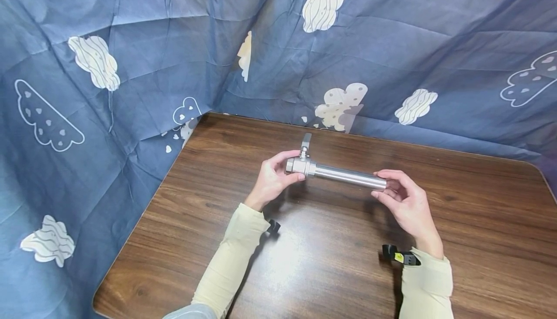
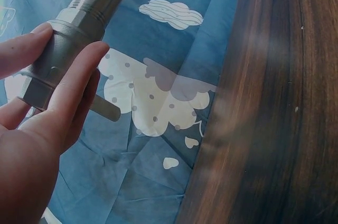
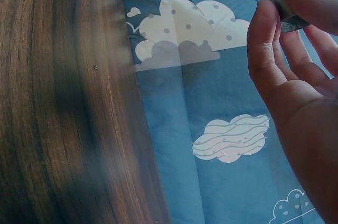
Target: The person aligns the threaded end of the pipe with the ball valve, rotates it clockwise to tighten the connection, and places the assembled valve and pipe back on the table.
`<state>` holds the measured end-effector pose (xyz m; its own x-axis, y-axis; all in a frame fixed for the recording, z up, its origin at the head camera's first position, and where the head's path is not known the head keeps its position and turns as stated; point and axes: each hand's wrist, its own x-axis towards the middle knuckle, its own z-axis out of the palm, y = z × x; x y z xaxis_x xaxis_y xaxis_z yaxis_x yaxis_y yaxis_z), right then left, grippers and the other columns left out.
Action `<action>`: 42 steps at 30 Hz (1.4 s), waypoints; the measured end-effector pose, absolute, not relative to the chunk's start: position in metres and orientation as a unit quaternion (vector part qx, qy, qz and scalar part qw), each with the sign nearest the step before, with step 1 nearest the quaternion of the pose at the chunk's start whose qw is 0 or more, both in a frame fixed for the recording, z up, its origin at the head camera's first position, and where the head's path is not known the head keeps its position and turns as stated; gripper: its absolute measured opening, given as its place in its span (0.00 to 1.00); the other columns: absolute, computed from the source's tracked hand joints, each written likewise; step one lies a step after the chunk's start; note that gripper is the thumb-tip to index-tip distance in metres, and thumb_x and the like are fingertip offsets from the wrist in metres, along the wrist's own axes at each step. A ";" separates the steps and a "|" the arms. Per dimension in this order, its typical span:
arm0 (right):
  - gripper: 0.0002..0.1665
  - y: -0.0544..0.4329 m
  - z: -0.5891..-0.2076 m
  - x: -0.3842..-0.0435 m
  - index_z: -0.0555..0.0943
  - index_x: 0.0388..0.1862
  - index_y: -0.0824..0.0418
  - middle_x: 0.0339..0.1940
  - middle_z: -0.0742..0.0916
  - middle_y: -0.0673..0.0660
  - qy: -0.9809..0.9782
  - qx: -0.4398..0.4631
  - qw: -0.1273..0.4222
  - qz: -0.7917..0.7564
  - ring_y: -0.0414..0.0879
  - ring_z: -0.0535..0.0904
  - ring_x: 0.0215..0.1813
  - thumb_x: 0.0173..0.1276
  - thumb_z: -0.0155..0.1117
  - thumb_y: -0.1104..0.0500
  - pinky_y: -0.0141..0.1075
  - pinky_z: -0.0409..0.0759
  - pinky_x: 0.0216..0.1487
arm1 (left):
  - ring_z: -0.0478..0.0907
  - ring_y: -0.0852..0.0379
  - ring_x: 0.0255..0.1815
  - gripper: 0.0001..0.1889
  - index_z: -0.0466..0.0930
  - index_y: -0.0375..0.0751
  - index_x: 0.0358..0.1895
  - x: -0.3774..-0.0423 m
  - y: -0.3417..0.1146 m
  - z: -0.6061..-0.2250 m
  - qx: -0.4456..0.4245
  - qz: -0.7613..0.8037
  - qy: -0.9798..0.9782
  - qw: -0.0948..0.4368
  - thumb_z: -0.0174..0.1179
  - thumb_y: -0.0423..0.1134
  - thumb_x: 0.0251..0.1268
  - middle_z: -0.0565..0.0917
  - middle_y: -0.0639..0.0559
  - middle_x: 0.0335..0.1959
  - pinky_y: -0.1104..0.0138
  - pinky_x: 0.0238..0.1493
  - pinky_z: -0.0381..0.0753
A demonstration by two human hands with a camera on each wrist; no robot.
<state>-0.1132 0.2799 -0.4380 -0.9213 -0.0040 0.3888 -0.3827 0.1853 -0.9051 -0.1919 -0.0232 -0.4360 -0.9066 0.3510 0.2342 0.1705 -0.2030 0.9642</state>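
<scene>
Both hands hold up a silver metal ball valve (image 1: 300, 166) joined to a straight metal pipe (image 1: 348, 176). My left hand (image 1: 274, 176) grips the valve body between thumb and fingers, near its hexagonal end, which shows in the left wrist view. The valve's flat lever handle (image 1: 306, 141) points up and away in the head view. At the pipe's other end, my right hand (image 1: 406, 203) pinches the tube with thumb and fingertips. Its open end rim (image 3: 294, 25) shows between those fingers in the right wrist view. The whole piece lies nearly level, slightly lower on the right.
Below is a brown wood-grain table (image 1: 217, 261) with rounded corners. A blue cloth (image 1: 261, 67) with white clouds hangs behind it and along its left side. Black camera mounts sit at both wrists, over pale sleeves (image 1: 230, 261).
</scene>
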 end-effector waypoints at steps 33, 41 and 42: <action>0.27 0.281 -0.438 -0.111 0.77 0.55 0.71 0.38 0.85 0.40 -0.811 0.093 0.149 0.559 0.30 0.80 0.37 0.54 0.68 0.77 0.18 0.80 0.37 | 0.77 0.60 0.48 0.29 0.73 0.27 0.59 -0.193 -0.025 -0.436 0.206 0.743 0.634 0.061 0.65 0.18 0.48 0.76 0.32 0.58 0.73 0.51 0.81; 0.26 0.282 -0.438 -0.111 0.77 0.56 0.69 0.32 0.83 0.39 -0.829 0.075 0.145 0.535 0.30 0.78 0.34 0.57 0.68 0.73 0.19 0.77 0.33 | 0.78 0.60 0.47 0.29 0.73 0.27 0.59 -0.192 -0.025 -0.435 0.204 0.743 0.634 0.061 0.65 0.19 0.48 0.76 0.32 0.58 0.73 0.50 0.81; 0.25 0.282 -0.439 -0.111 0.77 0.56 0.69 0.32 0.83 0.39 -0.831 0.075 0.145 0.532 0.30 0.77 0.34 0.58 0.68 0.73 0.19 0.76 0.32 | 0.78 0.60 0.47 0.29 0.73 0.27 0.59 -0.192 -0.025 -0.435 0.204 0.743 0.634 0.062 0.65 0.19 0.48 0.76 0.32 0.58 0.73 0.50 0.81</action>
<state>-0.1106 0.2824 -0.4385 -0.9469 0.0299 0.3202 -0.2783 0.4230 -0.8624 -0.1923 -0.0248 -0.4352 -0.9092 0.3506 0.2244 0.1664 -0.1881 0.9680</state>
